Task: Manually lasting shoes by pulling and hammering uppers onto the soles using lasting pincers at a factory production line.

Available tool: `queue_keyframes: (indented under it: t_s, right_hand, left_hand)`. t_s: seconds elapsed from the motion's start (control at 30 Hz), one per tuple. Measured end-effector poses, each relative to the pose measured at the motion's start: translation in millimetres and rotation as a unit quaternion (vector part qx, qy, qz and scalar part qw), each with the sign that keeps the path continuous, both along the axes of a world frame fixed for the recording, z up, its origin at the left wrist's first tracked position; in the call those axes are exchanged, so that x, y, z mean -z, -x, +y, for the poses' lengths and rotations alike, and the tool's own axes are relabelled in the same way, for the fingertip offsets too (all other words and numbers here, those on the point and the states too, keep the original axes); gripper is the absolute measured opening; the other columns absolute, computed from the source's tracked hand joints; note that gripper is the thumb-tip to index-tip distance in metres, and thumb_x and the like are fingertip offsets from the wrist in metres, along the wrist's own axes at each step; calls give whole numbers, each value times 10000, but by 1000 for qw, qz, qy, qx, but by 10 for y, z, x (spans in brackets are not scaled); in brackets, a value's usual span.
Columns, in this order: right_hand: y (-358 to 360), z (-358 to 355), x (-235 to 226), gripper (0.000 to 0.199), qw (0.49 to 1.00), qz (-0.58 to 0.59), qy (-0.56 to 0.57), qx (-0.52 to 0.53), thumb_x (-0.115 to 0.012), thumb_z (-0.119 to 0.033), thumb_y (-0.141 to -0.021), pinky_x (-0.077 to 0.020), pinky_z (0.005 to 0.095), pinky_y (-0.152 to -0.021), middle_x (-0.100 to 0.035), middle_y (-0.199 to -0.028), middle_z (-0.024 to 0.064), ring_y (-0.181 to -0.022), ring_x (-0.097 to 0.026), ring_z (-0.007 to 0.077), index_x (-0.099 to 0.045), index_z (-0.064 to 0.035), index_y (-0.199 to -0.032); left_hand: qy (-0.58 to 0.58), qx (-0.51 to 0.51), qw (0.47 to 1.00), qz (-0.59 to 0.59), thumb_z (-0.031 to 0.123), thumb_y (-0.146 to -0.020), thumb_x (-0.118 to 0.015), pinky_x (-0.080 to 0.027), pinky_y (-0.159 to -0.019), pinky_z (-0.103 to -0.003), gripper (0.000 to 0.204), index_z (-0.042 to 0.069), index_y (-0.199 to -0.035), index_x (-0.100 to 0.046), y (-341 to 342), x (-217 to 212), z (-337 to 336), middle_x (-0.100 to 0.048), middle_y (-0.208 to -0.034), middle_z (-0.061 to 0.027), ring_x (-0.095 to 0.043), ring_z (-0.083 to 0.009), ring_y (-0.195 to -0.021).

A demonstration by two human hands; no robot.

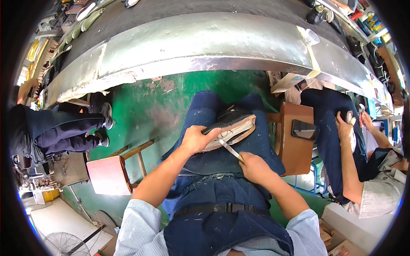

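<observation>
A black shoe point(224, 123) with a pale sole edge lies tilted across my lap, on the dark blue apron point(215, 160). My left hand point(197, 138) grips its near left end, thumb laid along the side. In my right hand point(256, 167) is a slim brush-like tool point(232, 151) with a pale, flat shaft; its far end meets the sole edge beside my left fingers. Whether that end has bristles or a blade is too small to tell. Part of the sole is hidden behind my left hand.
Ahead runs a metal-edged bench with a dark belt point(183, 25) and a clear cup point(311, 36). A wooden stool point(110, 176) stands left; a brown one point(297, 149) bears a phone point(303, 129) at right. Co-workers sit on both sides; the right one's hands point(344, 126) hold a shoe.
</observation>
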State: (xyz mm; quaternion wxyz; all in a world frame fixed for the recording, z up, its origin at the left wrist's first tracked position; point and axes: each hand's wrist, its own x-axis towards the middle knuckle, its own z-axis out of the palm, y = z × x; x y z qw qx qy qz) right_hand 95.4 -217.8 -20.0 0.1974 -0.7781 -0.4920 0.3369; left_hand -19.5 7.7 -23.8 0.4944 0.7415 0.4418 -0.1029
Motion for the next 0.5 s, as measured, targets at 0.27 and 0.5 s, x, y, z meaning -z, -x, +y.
queue_keyframes:
  t_s: [0.27, 0.5]
  right_hand:
    - [146, 160, 124, 274, 972, 72, -157, 159, -564, -214, -953, -488, 472, -796, -638, -982, 265, -940, -609, 451, -543, 15, -1101]
    - [126, 148, 145, 318, 966, 92, -187, 156, -502, -285, -985, -505, 451, -736, -648, -891, 215, -823, -637, 422, -562, 14, -1074]
  left_hand:
    - [-62, 76, 994, -45, 533, -798, -697, -551, -749, -405, 576, -3, -1005, -724, 91, 67, -18, -706, -832, -224, -717, -319, -808]
    - [-11, 74, 995, -62, 438, -785, -753, -541, -797, -393, 528, -3, -1070, -699, 158, 52, 74, -712, -931, -223, -710, -315, -889]
